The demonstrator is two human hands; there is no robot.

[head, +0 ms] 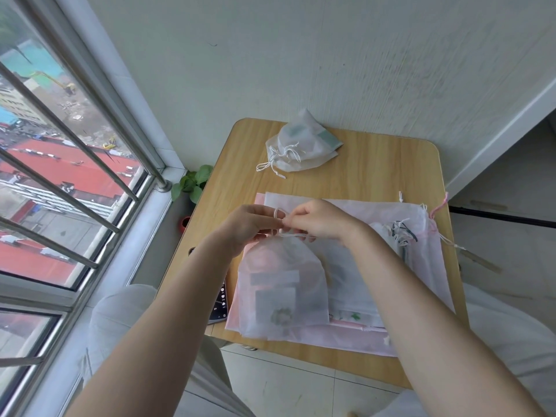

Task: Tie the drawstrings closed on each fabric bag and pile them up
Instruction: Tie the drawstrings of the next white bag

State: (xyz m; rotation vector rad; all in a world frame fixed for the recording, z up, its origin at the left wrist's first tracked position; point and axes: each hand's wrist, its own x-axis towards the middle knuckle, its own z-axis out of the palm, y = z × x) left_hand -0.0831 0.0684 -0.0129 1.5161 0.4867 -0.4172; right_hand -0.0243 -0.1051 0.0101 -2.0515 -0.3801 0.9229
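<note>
Both hands pinching a bag's white string

The left hand (251,225) and right hand (320,221) meet fingertip to fingertip, each closed on the looped string (279,212). Its bag (284,284) lies just below them on flat bags (355,212); beyond, tied bags (301,145) sit piled on the desk (391,164).

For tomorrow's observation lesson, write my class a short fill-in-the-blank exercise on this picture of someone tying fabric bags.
1. Both hands, left hand and right hand, hold a white drawstring that forms a small ____.
2. The sheer white fabric bag being tied lies on a ____ of flat bags.
3. The tied white bags sit at the light wooden table's ____ edge.

Missing words: loop; stack; far
</note>
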